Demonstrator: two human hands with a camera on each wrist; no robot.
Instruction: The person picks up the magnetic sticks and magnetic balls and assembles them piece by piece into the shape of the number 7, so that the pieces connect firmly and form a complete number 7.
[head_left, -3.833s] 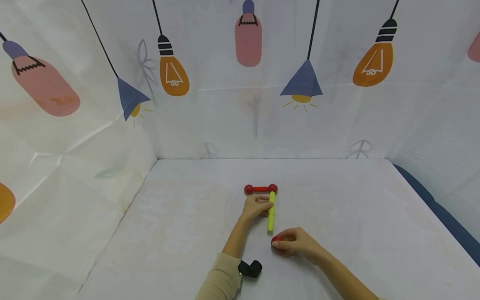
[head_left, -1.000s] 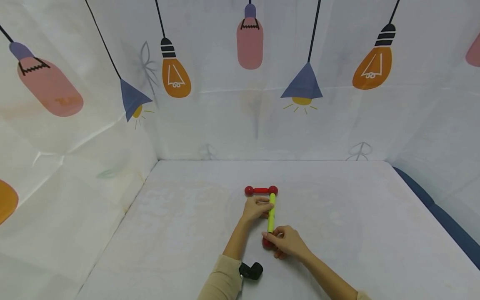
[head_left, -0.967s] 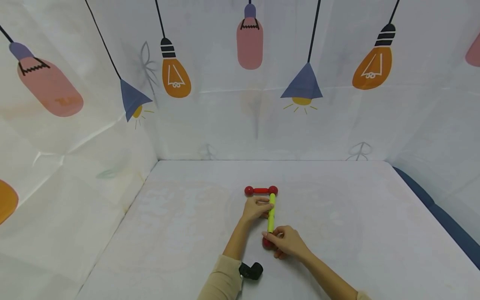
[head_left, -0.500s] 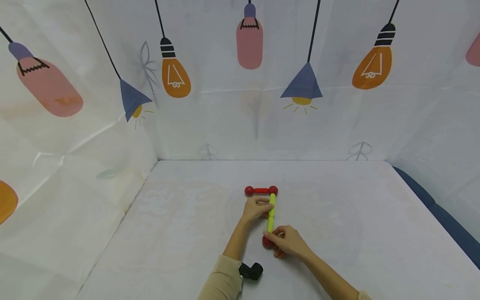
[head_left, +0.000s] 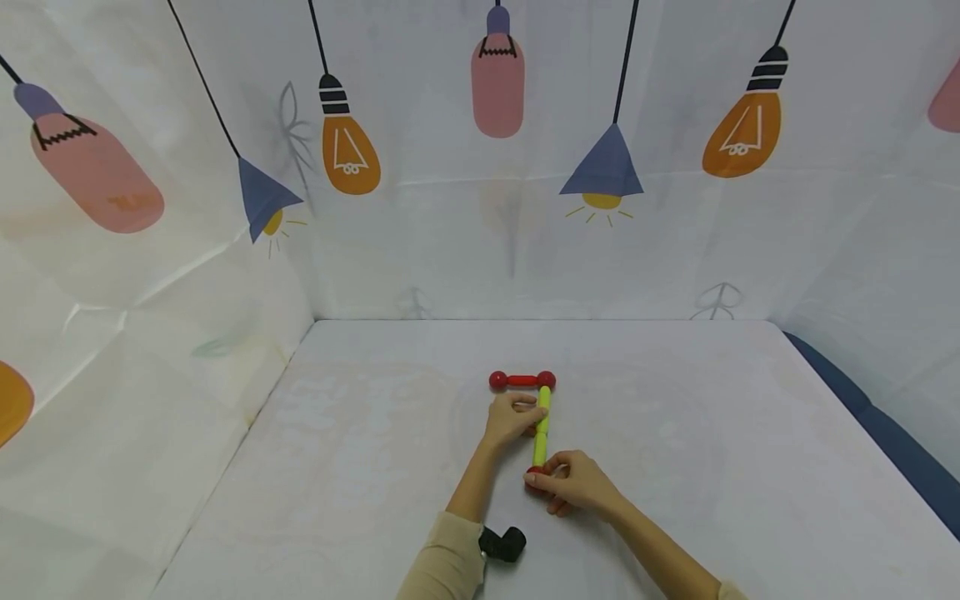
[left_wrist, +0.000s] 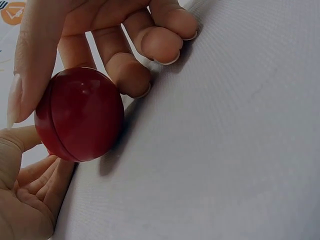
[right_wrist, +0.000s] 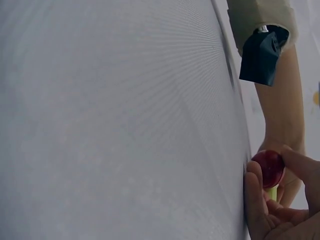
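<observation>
A yellow-green magnetic rod [head_left: 540, 450] lies lengthwise in the head view, its far end at a red ball [head_left: 547, 380]. My left hand [head_left: 512, 418] pinches this rod near its middle. At its near end my right hand [head_left: 577, 482] pinches another red ball [head_left: 533, 478] between thumb and fingers. In the left wrist view this glossy ball [left_wrist: 82, 115] shows a seam, with the right hand's fingers around it. A short red rod [head_left: 522, 381] joins the far ball to a third red ball [head_left: 498, 381] on the left. Fingers partly hide the near ball in the head view.
Everything lies on a white table [head_left: 675, 417]. Behind and to the left hangs a white sheet [head_left: 450, 242] printed with lamps. A black wrist camera [head_left: 503, 544] sits on the left forearm, and a dark blue edge [head_left: 847, 383] runs along the right side.
Since the oldest frame, my right hand has brought its ball leftward to the rod's near end. Its thumb has shifted slightly over the ball in the last half second. My left hand stays in place.
</observation>
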